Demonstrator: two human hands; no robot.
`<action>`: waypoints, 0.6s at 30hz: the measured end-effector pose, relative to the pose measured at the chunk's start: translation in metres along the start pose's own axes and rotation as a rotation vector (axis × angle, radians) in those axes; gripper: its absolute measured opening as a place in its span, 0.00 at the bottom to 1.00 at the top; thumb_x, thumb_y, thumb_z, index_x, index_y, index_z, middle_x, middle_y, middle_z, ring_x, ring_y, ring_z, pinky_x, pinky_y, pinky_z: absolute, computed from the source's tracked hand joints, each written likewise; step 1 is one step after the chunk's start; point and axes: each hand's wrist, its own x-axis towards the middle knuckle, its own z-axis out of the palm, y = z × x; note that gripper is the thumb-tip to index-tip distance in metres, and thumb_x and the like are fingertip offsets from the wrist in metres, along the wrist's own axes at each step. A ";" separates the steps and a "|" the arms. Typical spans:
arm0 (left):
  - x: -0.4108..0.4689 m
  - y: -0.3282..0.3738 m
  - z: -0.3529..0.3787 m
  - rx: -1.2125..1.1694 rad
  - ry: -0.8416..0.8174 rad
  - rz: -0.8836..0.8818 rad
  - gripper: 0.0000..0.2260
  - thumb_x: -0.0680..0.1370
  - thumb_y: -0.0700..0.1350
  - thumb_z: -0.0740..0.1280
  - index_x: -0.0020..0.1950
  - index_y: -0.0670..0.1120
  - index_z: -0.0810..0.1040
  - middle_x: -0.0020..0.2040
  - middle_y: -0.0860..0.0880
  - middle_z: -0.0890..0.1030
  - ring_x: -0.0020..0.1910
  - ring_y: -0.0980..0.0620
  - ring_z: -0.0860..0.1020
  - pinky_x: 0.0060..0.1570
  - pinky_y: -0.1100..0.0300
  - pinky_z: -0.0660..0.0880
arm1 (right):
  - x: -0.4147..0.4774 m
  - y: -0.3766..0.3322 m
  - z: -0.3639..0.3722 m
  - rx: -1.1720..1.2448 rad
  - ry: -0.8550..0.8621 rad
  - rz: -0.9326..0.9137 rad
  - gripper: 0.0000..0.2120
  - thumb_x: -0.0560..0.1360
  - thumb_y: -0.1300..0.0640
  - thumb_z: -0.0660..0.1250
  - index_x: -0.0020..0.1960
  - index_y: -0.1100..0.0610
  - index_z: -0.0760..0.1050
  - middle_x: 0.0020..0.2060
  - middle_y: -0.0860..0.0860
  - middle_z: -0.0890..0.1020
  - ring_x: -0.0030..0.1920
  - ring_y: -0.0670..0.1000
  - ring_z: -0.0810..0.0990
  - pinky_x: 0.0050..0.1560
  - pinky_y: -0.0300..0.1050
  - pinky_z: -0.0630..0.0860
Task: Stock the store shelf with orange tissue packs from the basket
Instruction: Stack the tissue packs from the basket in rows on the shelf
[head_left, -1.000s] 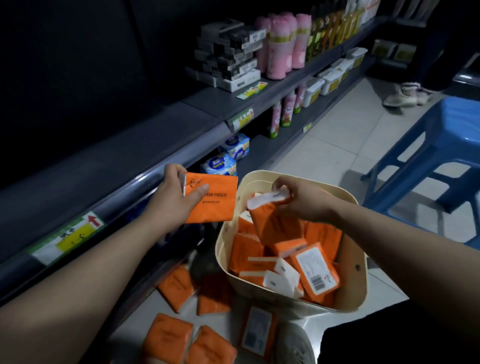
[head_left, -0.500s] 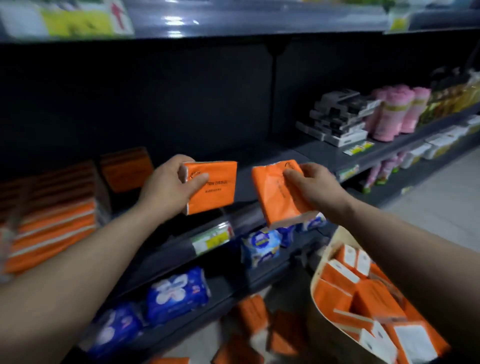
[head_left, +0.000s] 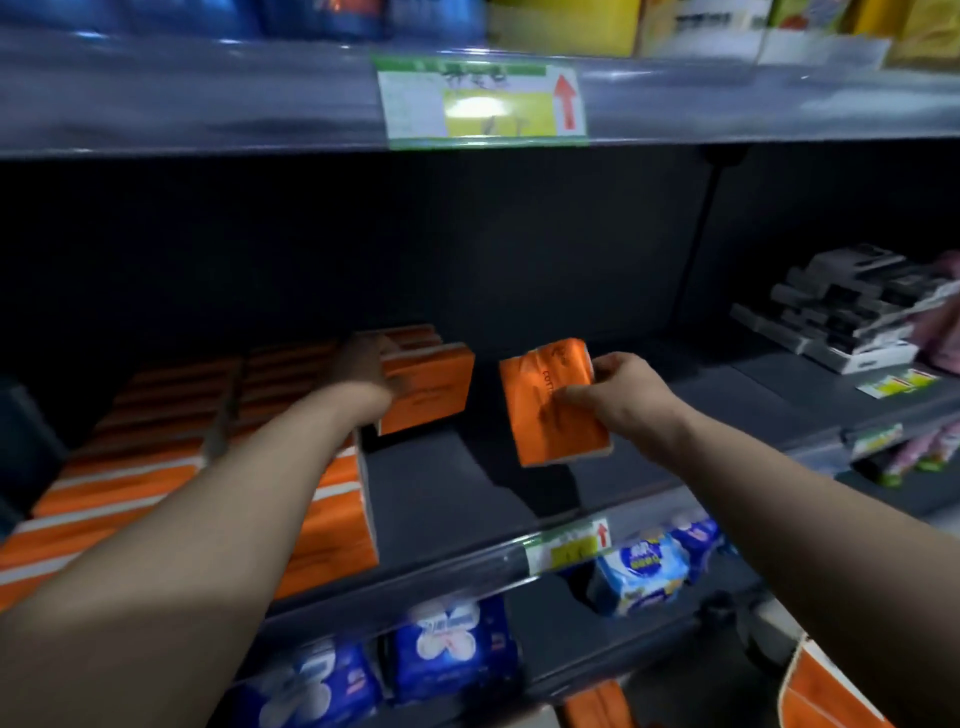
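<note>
Orange tissue pack (head_left: 556, 405), tilted, hangs just above the shelf (head_left: 457, 483), pinched by the right hand (head_left: 618, 395). At its 9 o'clock, farther in, the blurred left hand (head_left: 366, 364) grips a second pack (head_left: 431, 389) against the stacked orange packs (head_left: 156, 467).

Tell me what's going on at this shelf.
A person is stocking a store shelf with both hands. The left hand holds the first orange pack far back on the shelf, next to the stacked orange packs already there. The right hand grips the second orange pack, tilted in the air over the bare part of the shelf and not yet set down.
</note>
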 end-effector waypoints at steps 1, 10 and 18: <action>0.004 -0.004 0.003 0.009 -0.009 0.004 0.20 0.73 0.40 0.71 0.65 0.42 0.75 0.63 0.40 0.76 0.61 0.43 0.75 0.56 0.59 0.68 | 0.003 -0.001 0.003 -0.012 0.003 -0.011 0.10 0.67 0.56 0.75 0.44 0.53 0.76 0.40 0.52 0.82 0.38 0.48 0.80 0.34 0.41 0.75; 0.032 -0.026 0.021 0.109 0.088 -0.013 0.17 0.72 0.38 0.69 0.61 0.44 0.77 0.60 0.41 0.78 0.59 0.41 0.76 0.57 0.53 0.72 | 0.021 -0.004 0.019 -0.033 -0.014 -0.075 0.13 0.68 0.57 0.75 0.47 0.51 0.73 0.37 0.45 0.78 0.37 0.45 0.78 0.30 0.38 0.71; 0.040 -0.028 0.028 0.173 0.142 -0.010 0.14 0.73 0.35 0.66 0.59 0.41 0.78 0.59 0.39 0.78 0.59 0.39 0.76 0.59 0.51 0.73 | 0.024 -0.007 0.021 -0.057 -0.039 -0.132 0.14 0.66 0.59 0.75 0.46 0.49 0.74 0.38 0.44 0.79 0.37 0.43 0.78 0.30 0.37 0.70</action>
